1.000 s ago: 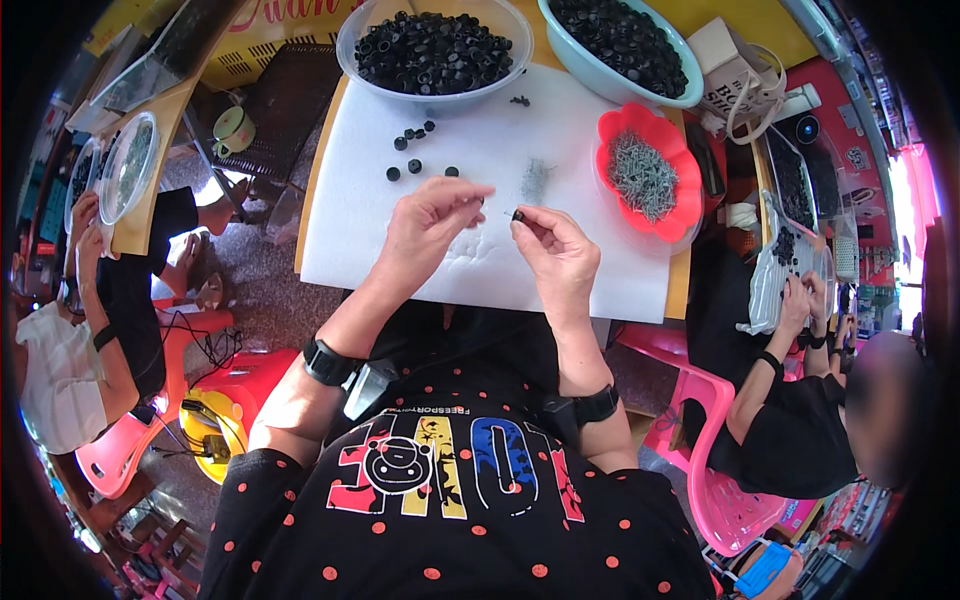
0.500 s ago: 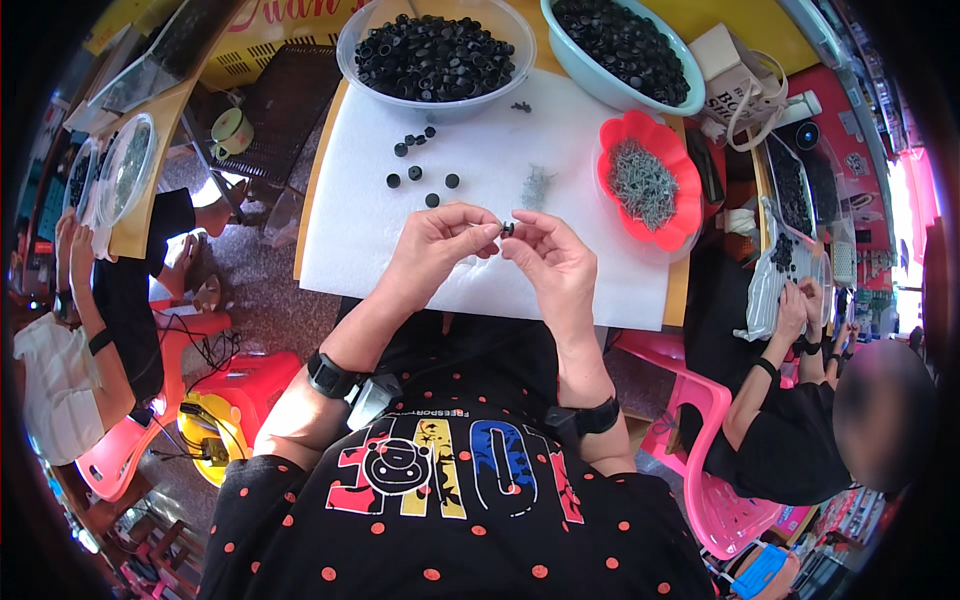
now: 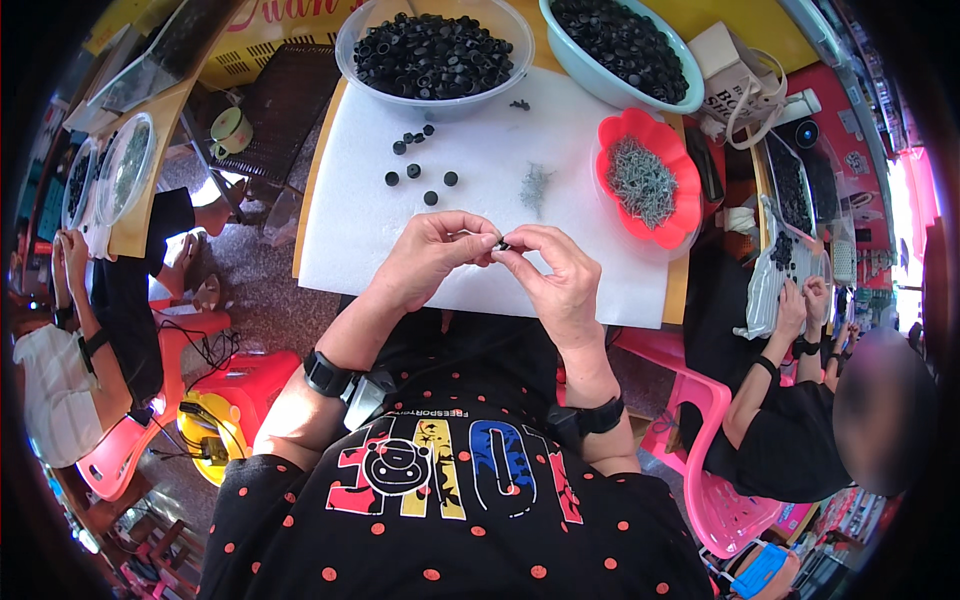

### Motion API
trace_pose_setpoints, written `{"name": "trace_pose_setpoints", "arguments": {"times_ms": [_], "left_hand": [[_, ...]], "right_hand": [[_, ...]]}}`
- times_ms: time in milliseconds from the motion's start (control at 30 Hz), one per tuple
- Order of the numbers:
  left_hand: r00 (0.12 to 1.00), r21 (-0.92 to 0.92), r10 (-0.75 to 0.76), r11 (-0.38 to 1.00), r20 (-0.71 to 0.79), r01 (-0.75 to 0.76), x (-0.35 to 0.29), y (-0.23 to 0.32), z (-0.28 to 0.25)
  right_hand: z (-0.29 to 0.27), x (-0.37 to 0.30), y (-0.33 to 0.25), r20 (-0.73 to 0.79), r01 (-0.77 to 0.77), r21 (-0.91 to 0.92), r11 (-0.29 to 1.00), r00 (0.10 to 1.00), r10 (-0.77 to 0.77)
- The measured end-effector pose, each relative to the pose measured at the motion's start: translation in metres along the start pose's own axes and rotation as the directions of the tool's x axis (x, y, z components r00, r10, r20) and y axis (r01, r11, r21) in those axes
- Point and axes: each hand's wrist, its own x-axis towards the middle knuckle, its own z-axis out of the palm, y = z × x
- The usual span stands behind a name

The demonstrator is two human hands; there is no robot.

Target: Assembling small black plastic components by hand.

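Over the near part of the white foam sheet (image 3: 330, 240), my left hand (image 3: 435, 255) and my right hand (image 3: 562, 285) meet fingertip to fingertip. Both pinch a small black part (image 3: 502, 244), mostly covered by the fingers, so its exact kind cannot be made out. Beyond them on the sheet lie several round black caps (image 3: 451, 179) and a small heap of thin grey screws or pins (image 3: 535, 187). A few tiny black pieces (image 3: 520, 105) lie farther back. To the right, a red flower-shaped bowl (image 3: 683, 175) holds many more of the grey pieces.
A clear bowl (image 3: 345, 60) and a pale blue basin (image 3: 690, 95), both full of black caps, stand at the back. A beige bag (image 3: 722, 60) is at the back right. Other people work at tables on both sides. A pink chair (image 3: 705, 470) stands to my right.
My hands have come slightly nearer to me with the black part. My right fingers have closed over more of it. The caps on the sheet have stayed put.
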Motion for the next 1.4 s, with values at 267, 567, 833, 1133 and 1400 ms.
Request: {"name": "trace_pose_setpoints", "arguments": {"times_ms": [267,567,833,1133,1400], "left_hand": [[0.996,-0.159,-0.085,0.984,-0.040,0.078,-0.006,0.006,-0.001],[0.992,-0.451,-0.127,0.884,0.025,0.125,-0.012,0.002,-0.013],[0.991,-0.505,-0.133,0.854,0.016,0.122,-0.013,-0.004,-0.015],[0.995,-0.436,-0.099,0.896,-0.026,0.077,-0.016,-0.007,-0.015],[0.990,-0.449,-0.136,0.887,-0.024,0.111,-0.017,-0.003,-0.012]], "right_hand": [[0.009,-0.007,0.002,-0.045,-0.276,0.291,0.916,0.953,0.301],[0.009,-0.005,-0.004,-0.033,-0.302,0.276,0.912,0.946,0.323],[0.009,0.001,-0.020,0.005,-0.223,0.129,0.966,0.975,0.224],[0.012,0.001,-0.018,-0.024,-0.074,0.011,0.997,0.997,0.074],[0.011,0.000,-0.019,-0.041,-0.059,0.019,0.998,0.997,0.059]]}}
